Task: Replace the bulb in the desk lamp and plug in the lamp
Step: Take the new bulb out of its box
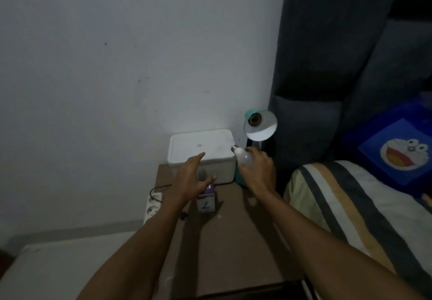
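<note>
Fingers (251, 151) of my right hand (257, 168) wrap the white bulb (244, 158), its screw base aimed up-left, just below the teal lamp's (260, 125) empty socket. My left hand (191, 178) hovers spread, gripping nothing, above the bulb carton (207, 202) on the brown table (233, 241).

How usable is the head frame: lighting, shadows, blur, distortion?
Head view: dim room, one bright patch on the wall above the white box and inside the lamp shade; both forearms cast long dark shadows on the brown table; overall soft and grainy, print on the small carton barely legible; wide-angle bending at the edges; bulb in the right hand readable, left hand open.
</note>
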